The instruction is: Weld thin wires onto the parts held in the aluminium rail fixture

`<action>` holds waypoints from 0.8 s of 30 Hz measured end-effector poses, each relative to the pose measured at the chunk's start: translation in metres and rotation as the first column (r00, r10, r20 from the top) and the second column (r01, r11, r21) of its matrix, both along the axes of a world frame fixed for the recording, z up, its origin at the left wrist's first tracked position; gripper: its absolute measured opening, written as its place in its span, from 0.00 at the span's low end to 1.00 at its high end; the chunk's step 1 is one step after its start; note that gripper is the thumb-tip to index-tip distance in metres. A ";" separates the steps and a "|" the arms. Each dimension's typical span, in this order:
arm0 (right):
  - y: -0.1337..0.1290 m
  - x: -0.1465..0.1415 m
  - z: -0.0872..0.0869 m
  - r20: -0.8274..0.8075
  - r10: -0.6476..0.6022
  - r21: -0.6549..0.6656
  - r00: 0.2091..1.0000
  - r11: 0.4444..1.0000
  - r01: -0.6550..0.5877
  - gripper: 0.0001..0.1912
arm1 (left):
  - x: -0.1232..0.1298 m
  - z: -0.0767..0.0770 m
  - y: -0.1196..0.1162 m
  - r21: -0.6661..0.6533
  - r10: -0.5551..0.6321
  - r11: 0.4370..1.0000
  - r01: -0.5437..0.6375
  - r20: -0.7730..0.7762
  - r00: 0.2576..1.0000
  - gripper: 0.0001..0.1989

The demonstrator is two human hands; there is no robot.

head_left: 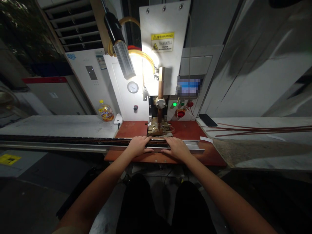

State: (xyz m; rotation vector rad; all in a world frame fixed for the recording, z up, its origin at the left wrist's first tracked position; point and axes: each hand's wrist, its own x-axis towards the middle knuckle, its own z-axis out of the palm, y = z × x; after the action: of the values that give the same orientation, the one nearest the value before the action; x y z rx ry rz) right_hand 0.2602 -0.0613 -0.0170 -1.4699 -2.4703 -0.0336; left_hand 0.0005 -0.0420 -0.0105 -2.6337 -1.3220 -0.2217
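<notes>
A long silvery metal channel (195, 150) with dark strips (85, 140) lying along it crosses in front of me and runs far off to the left. My left hand (138, 146) is wrapped over it, fingers at the far side and thumb along the near side. A short gap to the right, my right hand (176, 148) grips it the same way, with the thumbs pointing at each other. Just beyond the hands stands the press machine's brass-coloured fixture (157, 126), below a vertical copper-coloured rod (160, 113). Whatever lies under my palms is hidden.
A reddish-brown work plate (185, 128) supports the channel. Behind it rises a white machine panel (159, 68) with a warning label, lit by a lamp (124, 60). A yellow-capped bottle (106, 112) stands left; a dark phone (208, 120) and thin brown strips (255, 130) lie right.
</notes>
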 end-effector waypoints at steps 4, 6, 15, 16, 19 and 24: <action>0.002 0.000 -0.003 0.007 0.005 0.023 1.000 1.000 -0.005 0.34 | 0.001 -0.006 0.000 0.041 0.012 0.999 -0.012 0.017 1.000 0.38; 0.002 0.000 -0.002 0.014 0.014 0.030 1.000 0.999 -0.014 0.33 | 0.002 -0.007 -0.001 0.060 0.010 0.998 -0.012 0.024 1.000 0.37; 0.000 -0.002 -0.001 0.001 0.002 0.045 1.000 0.999 -0.002 0.34 | 0.004 -0.006 -0.001 0.074 0.029 0.997 -0.030 0.016 0.999 0.34; -0.001 -0.002 -0.001 -0.008 -0.003 0.044 1.000 0.999 0.004 0.33 | 0.004 -0.006 -0.001 0.070 0.028 0.997 -0.029 0.016 0.999 0.34; -0.003 -0.001 -0.003 -0.035 -0.005 0.032 0.999 0.999 0.006 0.32 | 0.003 -0.006 -0.002 0.053 0.024 0.998 -0.025 0.018 1.000 0.36; -0.008 0.003 -0.006 -0.107 0.053 0.066 0.993 0.997 -0.046 0.34 | 0.001 -0.007 -0.004 0.026 0.015 1.000 -0.016 0.022 1.000 0.35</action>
State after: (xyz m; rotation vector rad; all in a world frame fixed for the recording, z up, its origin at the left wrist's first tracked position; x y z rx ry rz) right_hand 0.2632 -0.0691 -0.0230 -1.3474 -2.3956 -0.0213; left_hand 0.0013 -0.0460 -0.0173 -2.6056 -1.3366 -0.2641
